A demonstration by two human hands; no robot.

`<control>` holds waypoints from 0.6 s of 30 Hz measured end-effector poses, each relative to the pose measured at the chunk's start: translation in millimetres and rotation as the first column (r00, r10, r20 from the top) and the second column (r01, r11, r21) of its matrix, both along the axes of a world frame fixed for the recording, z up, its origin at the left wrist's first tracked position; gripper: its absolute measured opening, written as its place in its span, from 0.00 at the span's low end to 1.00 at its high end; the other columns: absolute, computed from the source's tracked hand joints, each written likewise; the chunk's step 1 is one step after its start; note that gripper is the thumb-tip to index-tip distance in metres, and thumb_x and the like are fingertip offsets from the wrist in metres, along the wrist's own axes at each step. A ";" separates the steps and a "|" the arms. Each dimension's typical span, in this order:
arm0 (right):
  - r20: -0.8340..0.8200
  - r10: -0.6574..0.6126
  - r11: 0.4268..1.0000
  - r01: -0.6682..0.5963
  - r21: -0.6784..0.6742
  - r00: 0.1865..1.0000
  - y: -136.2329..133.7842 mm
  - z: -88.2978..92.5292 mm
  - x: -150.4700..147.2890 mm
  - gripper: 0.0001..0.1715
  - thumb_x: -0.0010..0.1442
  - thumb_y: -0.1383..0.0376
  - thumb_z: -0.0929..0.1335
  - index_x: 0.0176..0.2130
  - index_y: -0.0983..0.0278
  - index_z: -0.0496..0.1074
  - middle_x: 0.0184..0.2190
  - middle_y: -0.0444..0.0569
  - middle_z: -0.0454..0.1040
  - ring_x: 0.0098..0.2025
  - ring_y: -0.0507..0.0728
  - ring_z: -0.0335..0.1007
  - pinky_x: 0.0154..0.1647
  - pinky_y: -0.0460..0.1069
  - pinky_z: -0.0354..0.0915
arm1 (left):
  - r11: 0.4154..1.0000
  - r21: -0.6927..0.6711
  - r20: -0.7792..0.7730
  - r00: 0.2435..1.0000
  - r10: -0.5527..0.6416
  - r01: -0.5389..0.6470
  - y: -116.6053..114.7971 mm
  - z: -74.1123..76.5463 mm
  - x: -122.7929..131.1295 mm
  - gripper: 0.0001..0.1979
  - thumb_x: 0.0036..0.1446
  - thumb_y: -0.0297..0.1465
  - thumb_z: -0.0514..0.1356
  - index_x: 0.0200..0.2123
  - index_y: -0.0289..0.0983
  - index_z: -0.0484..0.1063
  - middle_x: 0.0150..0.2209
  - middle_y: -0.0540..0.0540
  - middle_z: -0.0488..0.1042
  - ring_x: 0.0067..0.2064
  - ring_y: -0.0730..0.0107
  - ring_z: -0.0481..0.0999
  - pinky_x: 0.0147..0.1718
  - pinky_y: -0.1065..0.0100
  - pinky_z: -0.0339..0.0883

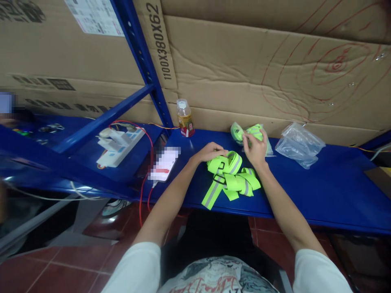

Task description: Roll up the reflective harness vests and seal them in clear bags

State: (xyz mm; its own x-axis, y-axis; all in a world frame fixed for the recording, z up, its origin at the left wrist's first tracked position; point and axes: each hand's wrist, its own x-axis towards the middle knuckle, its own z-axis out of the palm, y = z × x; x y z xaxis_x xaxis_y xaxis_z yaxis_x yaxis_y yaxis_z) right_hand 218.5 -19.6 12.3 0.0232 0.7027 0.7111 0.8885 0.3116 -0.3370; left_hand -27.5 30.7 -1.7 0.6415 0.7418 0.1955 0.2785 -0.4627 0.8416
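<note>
A loose pile of neon yellow-green reflective strap (pixel 233 177) with a grey stripe and black buckles lies near the table's front edge. My left hand (pixel 210 152) rests at the upper left of this pile, its fingers stretched along the coiled part and touching it. Farther back, my right hand (pixel 255 149) has its fingertips closed on a clear plastic bag (pixel 269 149) that contains rolled strap of the same colour. Another bagged roll (pixel 237 132) lies just left of those fingertips. My right fingers partly cover the bags.
A flattened clear bag (pixel 301 144) lies at right. Left stand a drink bottle (pixel 185 118), a phone (pixel 165 165) on a cable, and a power strip (pixel 120 146). A blue shelf post (pixel 146 61) rises before cardboard (pixel 220 53). Red cable (pixel 142 195) hangs off the table edge.
</note>
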 end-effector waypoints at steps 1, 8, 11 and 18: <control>-0.084 -0.026 0.999 0.029 0.026 0.996 -3.1 2.7 -1.3 0.23 0.76 0.52 0.61 0.45 0.59 0.81 0.43 0.53 0.86 0.41 0.64 0.83 0.69 0.70 0.62 | 0.998 0.064 -0.007 1.000 0.023 -0.023 -1.2 0.4 1.0 0.18 0.64 0.48 0.65 0.34 0.40 0.87 0.35 0.47 0.86 0.39 0.63 0.83 0.41 0.65 0.72; -0.578 0.185 0.977 -0.214 0.018 0.795 -16.5 2.6 -36.9 0.26 0.72 0.40 0.65 0.40 0.58 0.71 0.31 0.47 0.75 0.29 0.58 0.70 0.32 0.55 0.71 | 0.768 0.450 0.305 0.886 0.348 -0.456 -17.9 11.7 10.3 0.20 0.68 0.46 0.62 0.26 0.41 0.74 0.28 0.48 0.76 0.33 0.67 0.73 0.42 0.61 0.71; -0.613 0.292 0.920 -0.392 -0.031 0.734 -16.2 -5.2 -54.9 0.23 0.70 0.42 0.69 0.41 0.57 0.68 0.39 0.50 0.80 0.34 0.58 0.76 0.33 0.54 0.74 | 0.804 0.416 0.356 0.889 0.287 -0.426 -18.0 11.1 13.2 0.17 0.68 0.44 0.64 0.31 0.40 0.74 0.30 0.48 0.74 0.34 0.68 0.73 0.39 0.64 0.70; -0.581 0.321 0.867 -0.480 -0.138 0.748 -15.8 -9.6 -52.0 0.22 0.68 0.43 0.70 0.41 0.57 0.66 0.47 0.51 0.82 0.38 0.59 0.80 0.31 0.52 0.74 | 0.895 0.241 0.386 0.883 0.266 -0.375 -4.4 0.7 12.3 0.16 0.64 0.44 0.68 0.35 0.38 0.72 0.37 0.49 0.72 0.37 0.71 0.76 0.37 0.70 0.75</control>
State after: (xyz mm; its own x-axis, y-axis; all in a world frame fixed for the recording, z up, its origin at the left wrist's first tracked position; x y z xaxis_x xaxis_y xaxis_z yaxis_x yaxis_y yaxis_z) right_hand 166.4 -35.4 2.7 0.0072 0.8882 0.4595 0.3599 0.4264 -0.8298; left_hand -15.2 26.3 -1.1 0.2338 0.7648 0.6003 0.1825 -0.6410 0.7455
